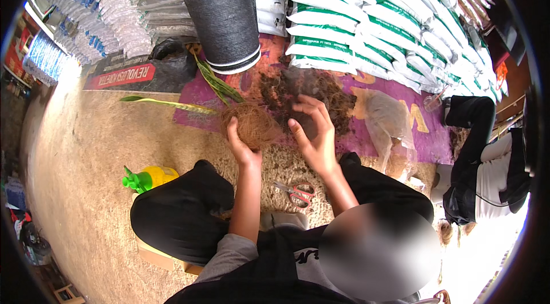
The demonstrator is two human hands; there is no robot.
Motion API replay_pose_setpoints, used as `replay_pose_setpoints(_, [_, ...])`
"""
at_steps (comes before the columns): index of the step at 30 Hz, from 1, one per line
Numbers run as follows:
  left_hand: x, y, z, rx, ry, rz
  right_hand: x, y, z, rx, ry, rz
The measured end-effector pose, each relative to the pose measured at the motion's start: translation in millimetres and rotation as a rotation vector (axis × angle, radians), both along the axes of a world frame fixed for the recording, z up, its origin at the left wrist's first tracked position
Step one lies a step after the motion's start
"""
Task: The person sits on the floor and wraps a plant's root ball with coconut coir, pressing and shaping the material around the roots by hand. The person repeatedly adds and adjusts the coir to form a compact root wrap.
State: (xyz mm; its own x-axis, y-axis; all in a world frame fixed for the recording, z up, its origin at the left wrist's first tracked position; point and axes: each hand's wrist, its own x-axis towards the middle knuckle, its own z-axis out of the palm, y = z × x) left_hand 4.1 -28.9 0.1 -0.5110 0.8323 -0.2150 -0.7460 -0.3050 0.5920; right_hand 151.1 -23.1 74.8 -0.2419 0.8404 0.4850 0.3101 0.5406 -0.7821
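My left hand (pixel 243 145) cradles a ball of brown coconut fiber (pixel 251 126), its thumb lying against the near left side. Long green leaves with yellow edges (pixel 210 76), like those of a snake plant, stick out from behind the ball. To the right, my right hand (pixel 316 132) hovers with fingers curved and apart, holding nothing. Beneath and beyond it spreads a heap of dark soil mix (pixel 331 93) on a purple printed sheet (pixel 429 145). Red-handled scissors (pixel 300 194) lie on the ground between my forearms.
A yellow spray bottle with a green head (pixel 150 177) is beside my left knee. A clear plastic bag (pixel 389 128) rests on the sheet's right. Beyond stand a black mesh roll (pixel 219 12) and stacked white-and-green sacks (pixel 326 25). Another person (pixel 485 166) sits at the right.
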Motion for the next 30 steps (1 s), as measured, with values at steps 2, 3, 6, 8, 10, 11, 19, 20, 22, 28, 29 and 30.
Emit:
replay_pose_setpoints(2, [8.2,2.6,-11.0,-0.101,0.084,0.093,-18.9,-14.3,-2.4,-0.077,0.121,0.024])
replay_pose_setpoints(3, [11.5,4.4,-23.7,-0.15,0.128,0.141,-31.2,-25.3,-7.8,-0.123,0.14,0.11])
replay_pose_setpoints(6, [15.0,-8.2,-93.7,0.132,0.403,0.072,-61.3,-42.4,-34.0,-0.352,0.099,0.196])
replay_pose_setpoints(8, [3.3,0.1,-110.2,0.086,-0.004,0.055,-68.4,-41.5,-45.2,-0.449,0.192,0.157])
replay_pose_setpoints(10, [19.9,-2.6,-77.1,-0.09,0.246,0.151,-64.5,-32.0,-66.4,-0.542,0.344,0.104])
replay_pose_setpoints(11, [25.4,-5.7,-56.8,-0.148,0.324,0.198,-62.5,-30.3,-66.9,-0.626,0.424,0.114])
replay_pose_setpoints(19, [43.8,-9.9,-9.8,-0.088,0.125,0.271,-49.5,-14.4,-55.4,-1.011,0.915,0.183])
replay_pose_setpoints(20, [42.2,-10.1,-10.8,-0.042,0.134,0.24,-43.5,-9.2,-58.1,-1.018,0.922,0.222])
replay_pose_setpoints(22, [36.2,-8.7,-19.3,0.014,0.108,0.195,-34.8,-3.2,-51.9,-1.034,0.956,0.318])
replay_pose_setpoints(28, [24.6,-4.6,-14.1,-0.02,0.038,0.047,8.1,17.3,-52.8,-1.121,0.9,0.405])
replay_pose_setpoints(29, [21.8,-2.8,-14.7,-0.033,0.067,0.084,11.7,19.2,-53.3,-1.116,0.896,0.399])
replay_pose_setpoints(30, [18.5,-1.8,-14.9,-0.047,0.094,0.124,10.4,19.2,-46.6,-0.968,0.678,0.261])
